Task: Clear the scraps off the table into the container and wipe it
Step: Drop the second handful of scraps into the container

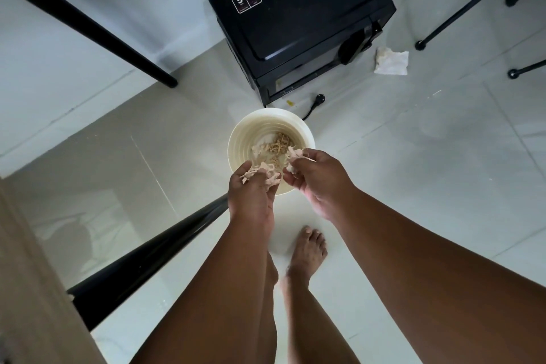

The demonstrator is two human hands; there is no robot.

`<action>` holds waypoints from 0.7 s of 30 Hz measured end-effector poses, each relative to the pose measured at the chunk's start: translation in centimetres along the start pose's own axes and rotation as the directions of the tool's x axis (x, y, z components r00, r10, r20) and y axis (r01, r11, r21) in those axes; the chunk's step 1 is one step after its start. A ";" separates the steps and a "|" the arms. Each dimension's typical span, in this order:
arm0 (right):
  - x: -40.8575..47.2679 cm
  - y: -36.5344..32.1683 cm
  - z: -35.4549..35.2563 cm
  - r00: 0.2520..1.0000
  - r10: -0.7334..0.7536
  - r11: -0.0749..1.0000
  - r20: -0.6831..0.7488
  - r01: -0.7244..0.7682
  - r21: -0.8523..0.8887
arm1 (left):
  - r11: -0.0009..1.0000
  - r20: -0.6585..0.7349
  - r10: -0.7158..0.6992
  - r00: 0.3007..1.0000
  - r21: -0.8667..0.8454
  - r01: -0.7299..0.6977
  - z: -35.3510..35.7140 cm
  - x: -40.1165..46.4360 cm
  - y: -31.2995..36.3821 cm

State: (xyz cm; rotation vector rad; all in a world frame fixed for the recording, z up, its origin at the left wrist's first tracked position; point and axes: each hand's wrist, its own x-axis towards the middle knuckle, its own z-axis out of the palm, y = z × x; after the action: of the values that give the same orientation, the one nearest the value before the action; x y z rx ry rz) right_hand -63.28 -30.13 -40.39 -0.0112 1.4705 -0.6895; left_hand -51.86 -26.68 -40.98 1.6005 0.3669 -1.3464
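Head view: both hands hang over a cream container (240, 139) standing on the tiled floor (413, 171). Left hand (252, 192) has its fingers curled round a clump of pale shredded scraps (261, 174); right hand (319, 179), just beside it, pinches another tuft (295, 154) above the rim. More scraps (280, 145) lie inside, just beyond the fingertips. Farther beyond the hands sits a black microwave (301, 15), with a crumpled tissue (391, 60) off to the right hand's side.

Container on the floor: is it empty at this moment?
No. The cream container already holds a heap of scraps at its bottom, and both the left hand and right hand grip more scraps above it.
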 end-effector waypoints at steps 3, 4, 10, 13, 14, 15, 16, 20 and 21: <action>0.2 0.2 -0.2 1.000 0.003 1.000 0.010 -0.003 0.002 | 1.000 -0.002 -0.002 1.000 -0.011 0.002 -0.3 0.2 -0.1; 0.2 0.2 -0.2 1.000 0.001 1.000 0.012 -0.001 0.007 | 1.000 -0.008 -0.003 1.000 -0.020 0.003 -0.3 0.3 -0.1; 0.1 0.1 0.0 1.000 -0.008 0.999 0.025 0.006 0.050 | 0.997 -0.001 0.010 1.000 -0.073 -0.010 -0.2 0.4 0.0; -0.1 0.0 0.0 0.999 -0.016 0.998 0.029 0.014 0.053 | 0.996 0.015 0.016 1.000 -0.091 -0.015 -0.1 0.2 0.1; -0.3 -0.1 -0.1 0.999 -0.016 0.998 0.034 0.015 0.053 | 0.995 0.015 0.013 1.000 -0.094 -0.012 0.0 0.1 0.1; -0.5 -0.2 -0.2 0.999 -0.015 0.999 0.034 0.013 0.052 | 0.995 0.009 0.004 1.000 -0.099 -0.003 0.1 0.0 0.1; -0.6 -0.2 -0.3 0.999 -0.012 0.999 0.031 0.010 0.053 | 0.994 -0.002 -0.010 1.000 -0.106 0.010 0.2 -0.1 0.1; -1.6 -0.4 -0.8 1.000 -0.004 0.999 0.016 0.003 0.041 | 0.993 -0.021 -0.052 0.998 -0.107 0.049 0.5 -0.8 -0.1; -1.9 -0.5 -0.9 1.000 -0.007 1.000 0.014 0.007 0.031 | 0.994 -0.019 -0.054 0.998 -0.098 0.052 0.4 -1.1 -0.2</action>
State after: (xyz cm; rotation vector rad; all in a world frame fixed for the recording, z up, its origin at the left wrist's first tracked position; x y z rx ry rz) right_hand -64.21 -29.32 -38.59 0.0023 1.4469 -0.7160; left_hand -52.57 -26.55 -40.07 1.5345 0.4844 -1.3319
